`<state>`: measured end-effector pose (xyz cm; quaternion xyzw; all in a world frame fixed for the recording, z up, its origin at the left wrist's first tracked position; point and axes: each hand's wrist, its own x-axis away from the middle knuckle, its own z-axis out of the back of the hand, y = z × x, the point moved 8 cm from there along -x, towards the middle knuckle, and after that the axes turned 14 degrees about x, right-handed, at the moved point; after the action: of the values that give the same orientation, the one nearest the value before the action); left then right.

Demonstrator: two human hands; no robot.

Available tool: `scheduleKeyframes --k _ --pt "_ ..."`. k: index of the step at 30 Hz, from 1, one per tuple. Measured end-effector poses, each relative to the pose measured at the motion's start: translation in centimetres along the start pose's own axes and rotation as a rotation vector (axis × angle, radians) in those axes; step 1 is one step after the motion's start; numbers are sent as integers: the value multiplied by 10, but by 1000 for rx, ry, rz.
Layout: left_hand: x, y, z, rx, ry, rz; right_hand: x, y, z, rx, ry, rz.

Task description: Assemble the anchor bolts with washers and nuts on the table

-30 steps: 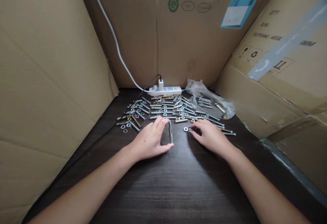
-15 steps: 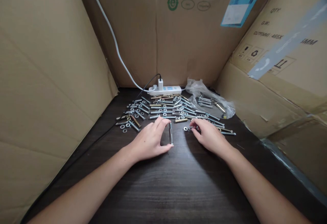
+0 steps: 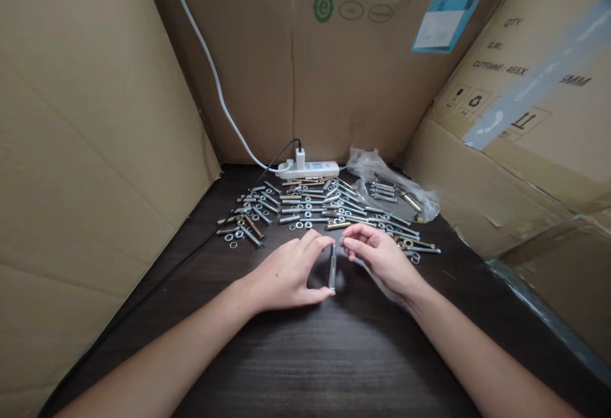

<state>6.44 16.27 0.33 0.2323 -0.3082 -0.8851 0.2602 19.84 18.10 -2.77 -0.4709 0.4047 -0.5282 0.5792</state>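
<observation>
A silver bolt with a sleeve [image 3: 333, 268] is held by its two ends between the thumb and index finger of my left hand [image 3: 291, 270]. Just right of its upper end, my right hand [image 3: 379, 256] is closed in a pinch on a small item that I cannot make out. The hands do not touch each other. Behind them, bolts, sleeves, nuts and washers [image 3: 308, 217] lie in rows on the dark table [image 3: 329, 361]. A brass-coloured sleeve [image 3: 338, 226] lies just beyond the fingertips.
A white power strip [image 3: 315, 168] with a plugged-in adapter stands at the back. Beside it lies a clear plastic bag [image 3: 375, 163] near more bolts. A black cable [image 3: 191, 254] crosses the left side. Cardboard walls [image 3: 353, 87] enclose the table on three sides.
My left hand has moved slightly right and nearer with the bolt. My right hand has risen from the small parts on the table and moved left, close to the bolt's upper end.
</observation>
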Motion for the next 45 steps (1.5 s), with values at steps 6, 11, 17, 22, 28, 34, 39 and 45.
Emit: scheduleKeyframes --k 6,11,17,22,28,34,39,45 --pt "0 5 -3 -5 -18 -19 5 8 -19 -361 -84 -105" --pt "-1 4 -4 -6 -33 -17 5 6 -18 -352 -81 -104" --pt "-1 3 -4 -28 -37 -4 3 6 -17 -285 -69 -83" --pt "-1 1 -7 -15 -66 23 2 10 -17 -284 -51 -89" --pt "-2 1 -7 -20 -77 46 3 10 -17 -274 -50 -106" --pt "-1 0 -9 -57 -86 48 3 9 -14 -248 -37 -71" --pt "0 -4 -14 -118 -126 44 1 15 -14 -383 -39 -115" --pt "0 -3 -16 -214 -137 7 1 20 -14 -406 -31 -152"
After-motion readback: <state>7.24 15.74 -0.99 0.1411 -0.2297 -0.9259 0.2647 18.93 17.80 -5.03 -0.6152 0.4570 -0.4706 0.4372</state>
